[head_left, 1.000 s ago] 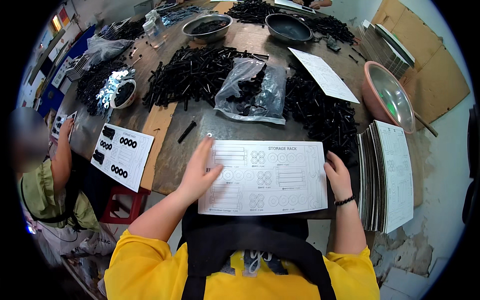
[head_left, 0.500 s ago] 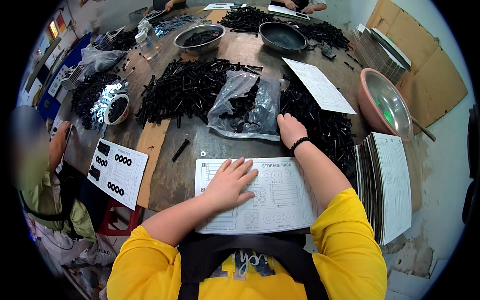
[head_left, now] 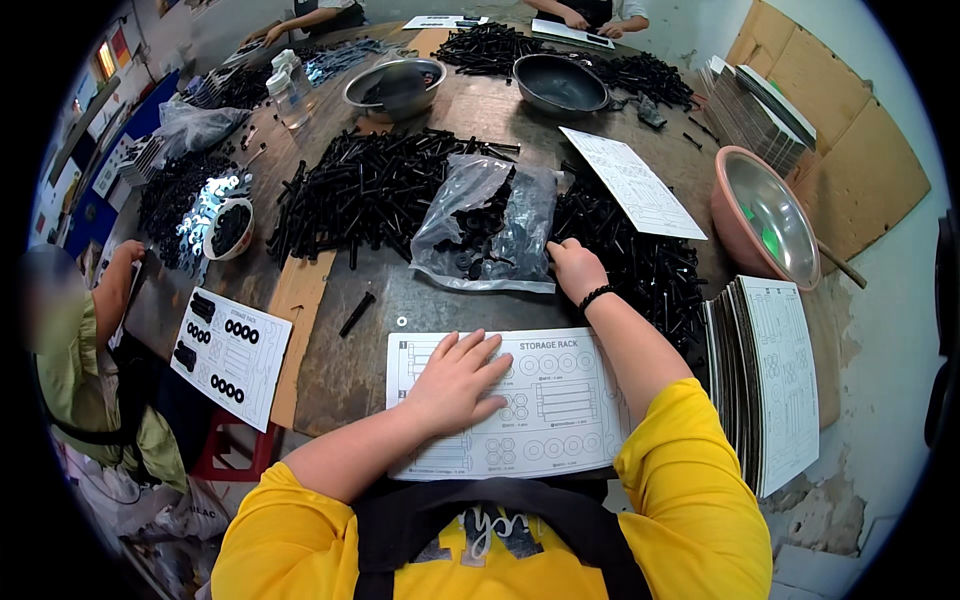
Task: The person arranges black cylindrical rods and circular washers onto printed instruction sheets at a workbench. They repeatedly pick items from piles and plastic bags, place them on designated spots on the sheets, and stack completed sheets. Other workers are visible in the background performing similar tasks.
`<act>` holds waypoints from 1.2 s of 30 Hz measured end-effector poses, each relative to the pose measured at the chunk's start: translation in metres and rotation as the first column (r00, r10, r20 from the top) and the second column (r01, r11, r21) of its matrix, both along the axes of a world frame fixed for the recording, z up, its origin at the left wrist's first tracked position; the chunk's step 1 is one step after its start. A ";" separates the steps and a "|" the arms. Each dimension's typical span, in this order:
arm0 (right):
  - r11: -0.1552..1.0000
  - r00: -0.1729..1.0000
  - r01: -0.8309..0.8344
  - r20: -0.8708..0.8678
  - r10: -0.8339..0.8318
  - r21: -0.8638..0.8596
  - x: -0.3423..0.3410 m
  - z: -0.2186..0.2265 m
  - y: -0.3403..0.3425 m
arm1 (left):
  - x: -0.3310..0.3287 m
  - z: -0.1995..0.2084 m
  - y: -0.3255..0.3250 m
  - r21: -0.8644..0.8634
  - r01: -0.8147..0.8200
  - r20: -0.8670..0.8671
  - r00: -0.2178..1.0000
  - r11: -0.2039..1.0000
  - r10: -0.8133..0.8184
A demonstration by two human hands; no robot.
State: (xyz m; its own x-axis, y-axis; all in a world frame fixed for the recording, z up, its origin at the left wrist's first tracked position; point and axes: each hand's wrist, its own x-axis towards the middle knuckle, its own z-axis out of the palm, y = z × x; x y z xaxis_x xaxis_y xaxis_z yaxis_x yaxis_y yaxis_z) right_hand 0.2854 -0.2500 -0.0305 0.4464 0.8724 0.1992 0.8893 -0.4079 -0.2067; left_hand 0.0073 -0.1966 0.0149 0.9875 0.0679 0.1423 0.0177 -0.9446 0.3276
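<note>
My left hand (head_left: 452, 385) lies flat with its fingers spread on a white printed card (head_left: 560, 445) with outline drawings of hardware, at the table's near edge. Beyond it, my right hand (head_left: 578, 270), with a dark beaded band on the wrist, is closed at the right edge of a clear plastic bag (head_left: 436, 240). Its fingertips meet the bag and the black bolts (head_left: 635, 275) there; what they grip, if anything, is hidden. Small black parts (head_left: 480, 225) lie in the bag. A single black bolt (head_left: 357, 314) and a small pale washer (head_left: 402, 321) lie beyond the card.
A large bolt pile (head_left: 350, 195) spreads left of the bag. On the right stand a stack of cards (head_left: 770, 385) and a pink-rimmed metal basin (head_left: 728, 215). Two bowls (head_left: 395, 108) sit farther back. A filled card (head_left: 232, 360) lies left, near a co-worker (head_left: 110, 320).
The view has shifted slightly, so the table's things sit a little differently in it. My right hand stays by the bag's edge, its fingers drawn closer together. My left hand stays on the card.
</note>
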 end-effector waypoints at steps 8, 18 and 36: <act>0.997 0.986 -0.027 -0.162 0.039 0.075 0.007 0.008 -0.013 | -0.003 -0.004 0.005 -0.028 0.016 0.030 0.999 0.999 -0.015; 0.975 0.967 -0.170 -0.166 0.193 0.147 -0.001 0.090 -0.082 | 0.002 -0.003 0.007 -0.159 -0.037 -0.029 0.999 0.987 0.033; 0.825 -0.419 0.458 -0.739 0.528 0.330 -0.160 0.076 -0.057 | 0.050 0.058 0.015 -0.854 -0.221 -0.212 0.975 0.471 0.073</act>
